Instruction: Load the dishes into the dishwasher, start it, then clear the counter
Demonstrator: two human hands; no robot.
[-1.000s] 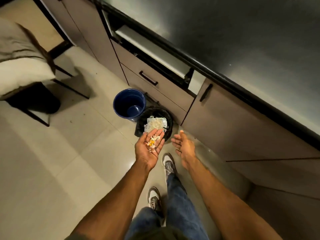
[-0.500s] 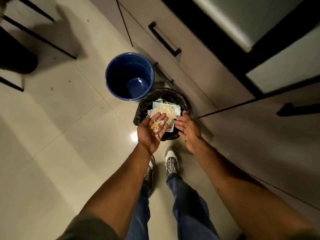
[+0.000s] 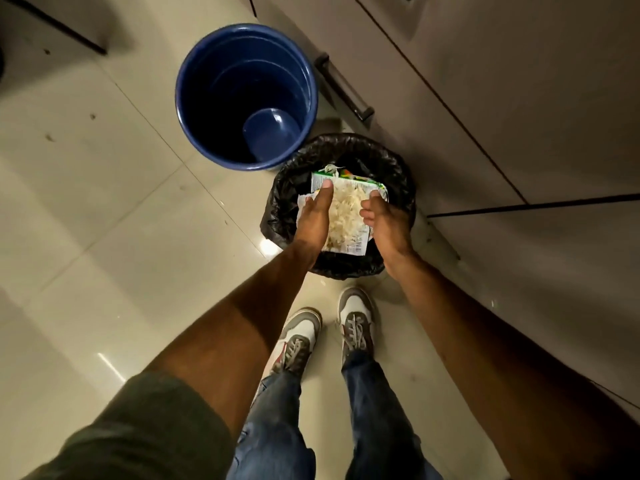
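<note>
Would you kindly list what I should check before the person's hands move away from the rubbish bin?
1. Left hand above the black-bag-lined round bin: ok.
2. Left palm bare: cannot tell, it faces down.
3. Right hand above the bin: ok.
4. Right hand free of the green-edged food packet: cannot tell, its fingers curl at the packet's edge.
5. Packet lying within the bin's rim: ok.
6. Blue plastic bucket upright beside the bin: ok.
</note>
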